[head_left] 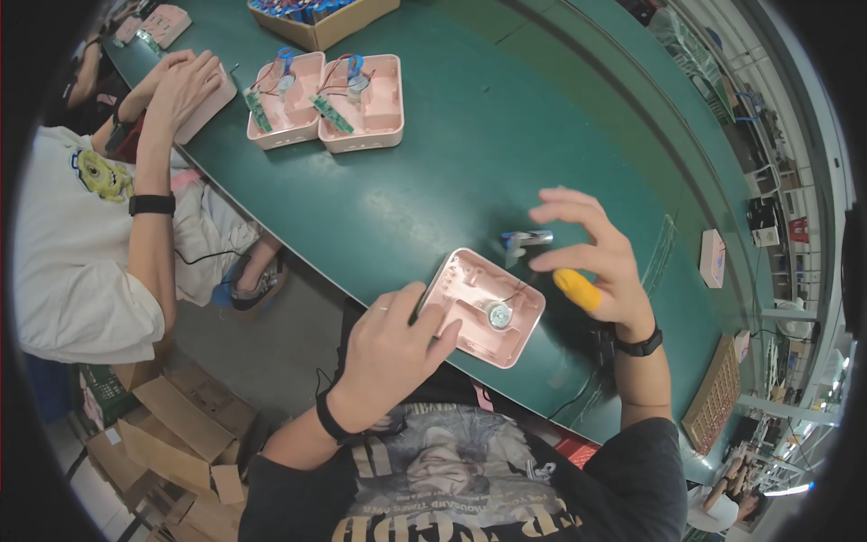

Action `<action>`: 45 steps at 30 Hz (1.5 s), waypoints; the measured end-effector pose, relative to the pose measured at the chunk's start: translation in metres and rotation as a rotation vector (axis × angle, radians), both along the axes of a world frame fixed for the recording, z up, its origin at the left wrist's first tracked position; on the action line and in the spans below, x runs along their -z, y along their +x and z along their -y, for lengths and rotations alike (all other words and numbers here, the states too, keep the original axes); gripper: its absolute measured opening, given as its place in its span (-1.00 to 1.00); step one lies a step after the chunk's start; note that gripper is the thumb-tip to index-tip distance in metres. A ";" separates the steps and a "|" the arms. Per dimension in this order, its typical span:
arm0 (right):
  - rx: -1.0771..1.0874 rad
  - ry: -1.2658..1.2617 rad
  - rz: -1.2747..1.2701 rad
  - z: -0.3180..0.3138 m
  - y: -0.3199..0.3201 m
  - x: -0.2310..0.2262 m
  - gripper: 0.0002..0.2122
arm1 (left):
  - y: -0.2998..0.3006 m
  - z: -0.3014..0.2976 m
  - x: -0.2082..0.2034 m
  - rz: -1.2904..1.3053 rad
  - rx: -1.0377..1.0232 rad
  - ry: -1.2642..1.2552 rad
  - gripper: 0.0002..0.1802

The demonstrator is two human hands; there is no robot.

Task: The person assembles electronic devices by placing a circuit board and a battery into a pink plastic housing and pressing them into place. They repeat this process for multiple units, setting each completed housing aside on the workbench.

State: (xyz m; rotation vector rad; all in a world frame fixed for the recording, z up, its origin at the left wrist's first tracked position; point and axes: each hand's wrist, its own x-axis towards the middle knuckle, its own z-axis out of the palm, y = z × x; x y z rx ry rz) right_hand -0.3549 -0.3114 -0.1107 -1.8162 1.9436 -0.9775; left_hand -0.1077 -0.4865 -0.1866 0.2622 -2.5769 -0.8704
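Near the table's front edge lies a pale pink plastic case point(483, 348), its hollow side facing up. My left hand point(388, 348) grips its left wall, thumb reaching inside and fingers over the rim. A round silver part point(498, 313) sits in the case, with a thin dark wire running up to the right. Above the case's far right corner is a small silver-and-blue cylinder point(528, 238), blurred, with a pale bit under it. My right hand point(591, 257), a yellow cover on its thumb, is beside that cylinder with fingers apart and nothing visible between them.
Two pink cases point(361, 135) with green boards, red wires and blue cylinders stand farther left on the green table point(433, 199). A cardboard box point(325, 32) of blue parts is beyond. A co-worker's hands point(185, 90) hold another case. Cartons point(172, 434) lie lower left.
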 end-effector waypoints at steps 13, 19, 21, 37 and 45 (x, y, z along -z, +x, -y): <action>0.014 0.007 -0.233 0.006 0.000 0.034 -0.76 | -0.048 0.037 -0.008 -0.081 0.008 0.093 -0.62; -0.095 -0.102 -0.179 0.030 -0.010 0.067 -0.71 | -0.048 0.043 0.007 -0.065 0.110 0.129 -0.61; -0.155 -0.128 -0.032 0.032 -0.011 0.075 -0.71 | -0.044 0.041 0.009 -0.079 0.099 0.131 -0.61; 0.184 -0.289 -0.189 0.024 -0.006 0.065 -0.86 | -0.024 0.019 0.025 0.032 0.024 0.245 -0.44; 0.021 -0.062 0.001 0.029 0.012 0.066 -0.89 | -0.057 0.043 0.034 0.062 0.207 0.432 -0.56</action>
